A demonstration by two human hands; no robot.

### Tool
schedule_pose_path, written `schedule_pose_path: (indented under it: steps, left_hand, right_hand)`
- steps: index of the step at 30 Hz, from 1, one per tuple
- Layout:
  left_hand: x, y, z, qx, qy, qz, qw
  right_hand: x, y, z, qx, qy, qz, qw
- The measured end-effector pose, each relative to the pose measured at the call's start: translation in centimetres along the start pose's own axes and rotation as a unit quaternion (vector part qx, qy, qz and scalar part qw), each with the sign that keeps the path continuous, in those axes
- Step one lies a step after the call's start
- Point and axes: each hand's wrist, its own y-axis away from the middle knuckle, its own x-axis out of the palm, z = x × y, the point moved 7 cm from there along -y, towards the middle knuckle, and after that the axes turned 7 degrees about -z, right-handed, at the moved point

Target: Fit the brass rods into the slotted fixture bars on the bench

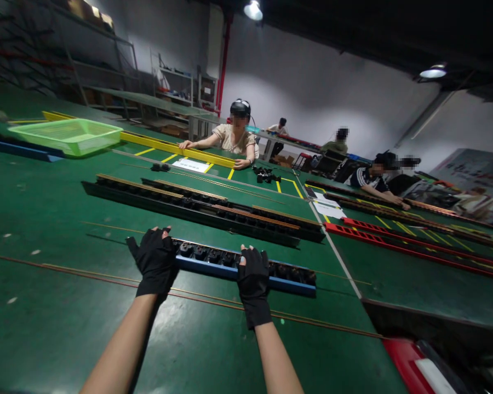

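Note:
A blue channel rail point(290, 285) with a row of black blocks inside lies crosswise in front of me. My left hand point(154, 262), in a black fingerless glove, is closed round its left end. Gloved the same way, my right hand point(252, 279) grips the rail near its middle, with fingers over the top edge. A thin brass-coloured rod point(340, 277) sticks out past the right end. My palms hide part of the rail and the blocks under them.
Beyond lie long dark rails point(197, 208) with black blocks and rods. Thin rods point(205, 298) cross the green table point(57, 323) nearer me. A green basket point(86, 145) stands at the back left. Opposite, a person point(236, 139) holds a yellow rail point(160, 146). Red rails point(378, 241) lie right.

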Motion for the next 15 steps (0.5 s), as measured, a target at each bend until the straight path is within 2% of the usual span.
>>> schedule_pose_path:
  steps: [13,15]
  left_hand:
    - [-0.6,0.35,-0.31,0.035,-0.007,0.009,0.999]
    - [-0.54,0.3,-0.27,0.046,0.008,0.027,0.999]
  right_hand:
    - [-0.35,0.01,0.18,0.025,-0.035,-0.017,0.999]
    - [-0.17,0.16,0.12,0.027,-0.032,-0.019,0.999]
